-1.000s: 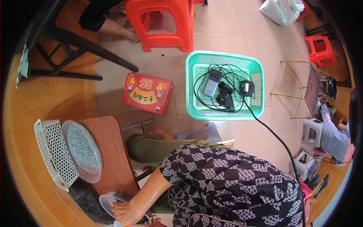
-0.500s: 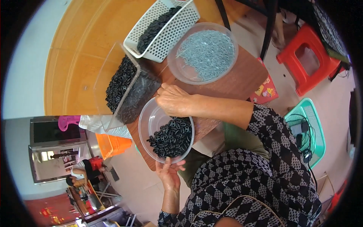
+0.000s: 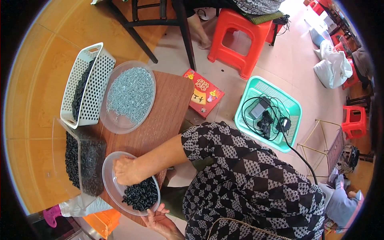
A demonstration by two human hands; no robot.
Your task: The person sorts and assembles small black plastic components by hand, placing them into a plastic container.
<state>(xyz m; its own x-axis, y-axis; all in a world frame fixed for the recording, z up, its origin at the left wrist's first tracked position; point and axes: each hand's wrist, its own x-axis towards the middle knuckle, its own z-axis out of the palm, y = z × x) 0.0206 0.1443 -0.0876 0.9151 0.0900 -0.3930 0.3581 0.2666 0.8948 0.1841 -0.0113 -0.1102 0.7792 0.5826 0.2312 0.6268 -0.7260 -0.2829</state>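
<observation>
A clear plastic bowl [image 3: 114, 192] holds small black plastic pieces [image 3: 141, 196] with holes in them. My left hand [image 3: 159, 220] grips its near rim, thumb at the edge and fingers partly under it. Over the bowl's upper part, my right hand [image 3: 129, 170] is closed with the fingers curled down. What they hold, if anything, is hidden. Beyond the bowl stands a clear rectangular container [image 3: 93, 170] with many similar black pieces. A round clear tub [image 3: 120, 127] of small silver screw-like metal pieces [image 3: 131, 96] sits farther off on the brown table [image 3: 170, 100].
A white perforated basket [image 3: 91, 84] with black pieces stands beside the tub. On the floor are a red box [image 3: 204, 90], a red stool [image 3: 240, 36] and a green basket [image 3: 294, 106] with cables and adapters. A dark chair [image 3: 160, 22] and another person's foot [image 3: 204, 43] are beyond the table.
The view has swung right, so the table and containers appear farther left. My right hand has moved from the bowl's far rim to over its inside. My left hand stays at the rim.
</observation>
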